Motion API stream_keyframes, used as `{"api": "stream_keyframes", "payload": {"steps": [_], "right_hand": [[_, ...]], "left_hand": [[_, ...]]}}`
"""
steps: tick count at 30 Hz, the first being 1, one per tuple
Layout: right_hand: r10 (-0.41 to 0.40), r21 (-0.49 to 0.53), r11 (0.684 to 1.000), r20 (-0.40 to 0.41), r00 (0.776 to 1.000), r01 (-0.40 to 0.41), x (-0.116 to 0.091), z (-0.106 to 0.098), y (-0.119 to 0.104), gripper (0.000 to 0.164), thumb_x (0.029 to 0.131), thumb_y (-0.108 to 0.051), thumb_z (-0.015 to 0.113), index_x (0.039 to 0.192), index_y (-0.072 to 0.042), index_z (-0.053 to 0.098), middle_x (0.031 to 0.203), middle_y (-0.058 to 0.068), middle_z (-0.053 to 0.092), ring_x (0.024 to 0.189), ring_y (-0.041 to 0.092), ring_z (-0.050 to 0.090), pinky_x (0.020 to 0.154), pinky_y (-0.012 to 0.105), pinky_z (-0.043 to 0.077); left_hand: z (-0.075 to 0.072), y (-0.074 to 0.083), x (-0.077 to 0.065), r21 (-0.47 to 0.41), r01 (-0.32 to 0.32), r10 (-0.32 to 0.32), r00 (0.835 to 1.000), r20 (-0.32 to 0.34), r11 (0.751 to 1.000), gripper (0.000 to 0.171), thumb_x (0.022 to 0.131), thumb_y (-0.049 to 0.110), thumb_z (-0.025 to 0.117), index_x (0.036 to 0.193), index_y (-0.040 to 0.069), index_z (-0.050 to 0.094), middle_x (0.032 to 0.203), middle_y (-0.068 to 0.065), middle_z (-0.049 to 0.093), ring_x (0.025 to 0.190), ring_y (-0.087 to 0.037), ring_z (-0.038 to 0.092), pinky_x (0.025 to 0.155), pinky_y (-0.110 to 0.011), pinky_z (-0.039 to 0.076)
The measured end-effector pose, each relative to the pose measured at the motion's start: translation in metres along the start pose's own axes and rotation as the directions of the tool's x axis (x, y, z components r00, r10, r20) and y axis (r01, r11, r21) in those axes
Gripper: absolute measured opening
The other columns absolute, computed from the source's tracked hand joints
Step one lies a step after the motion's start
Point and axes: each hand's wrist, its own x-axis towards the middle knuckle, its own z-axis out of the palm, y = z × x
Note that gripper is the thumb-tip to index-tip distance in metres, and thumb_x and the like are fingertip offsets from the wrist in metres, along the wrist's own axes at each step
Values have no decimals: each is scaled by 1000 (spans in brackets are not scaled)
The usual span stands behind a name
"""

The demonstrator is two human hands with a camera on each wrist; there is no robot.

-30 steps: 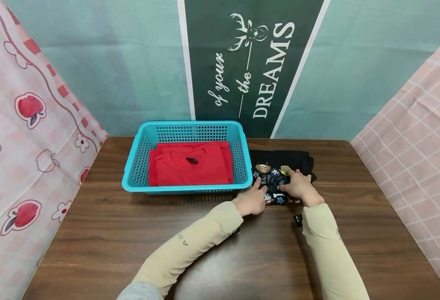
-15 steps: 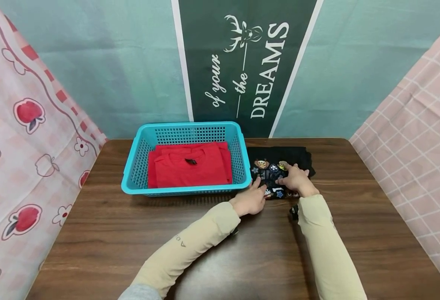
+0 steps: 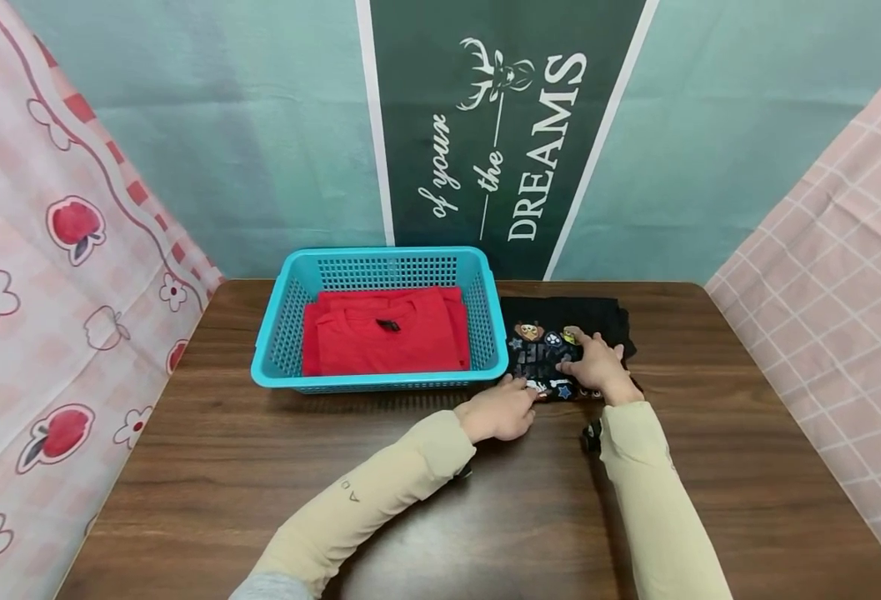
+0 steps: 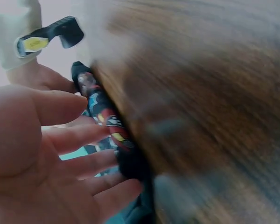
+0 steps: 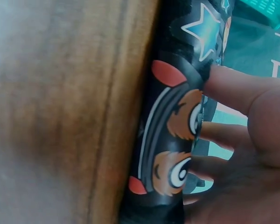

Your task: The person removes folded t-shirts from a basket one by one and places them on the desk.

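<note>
The place looked like a small curtained-off corner, whether of a home or a studio could not be told, for a wood-grain table (image 3: 530, 517) was walled by a fruit-and-flower cloth (image 3: 65, 317) at nine o'clock, a teal cloth (image 3: 252, 142) lettered "DREAMS" at twelve and a pink checked cloth (image 3: 845, 283) at three.

A green backdrop (image 3: 425, 92) hangs between pink curtains (image 3: 845, 292).
</note>
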Motion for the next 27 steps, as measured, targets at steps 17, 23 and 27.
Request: {"api": "stream_keyframes", "payload": {"steps": [17,23,27], "right_hand": [[71,19,997,-68,995,-70,-9,10,-3,69,94,-25,58,147,6,29,153,38,11,135,66,-1,103,79,10],[10,71,997,-121,993,-1,-10,8,-8,57,92,-15,56,141,10,38,149,37,24,135,61,14,105,75,16],[-23,163,984,-247,969,65,-12,7,-14,46,92,-12,55,133,7,50,139,35,42,121,55,39,100,65,32]], "left_hand": [[-46,-17,-72,-140,-193,134,928,-348,971,25,99,23,51,116,15,68,103,4,70,87,-7,62,78,-18,52],[-58,-59,-100,-320,-172,-27,846,-532,932,22,97,19,54,113,12,68,108,0,68,96,-12,63,88,-29,53],[-58,-93,-115,-419,-89,-188,797,-574,904,23,96,18,55,111,10,69,108,-2,67,95,-15,62,87,-35,53]]}}
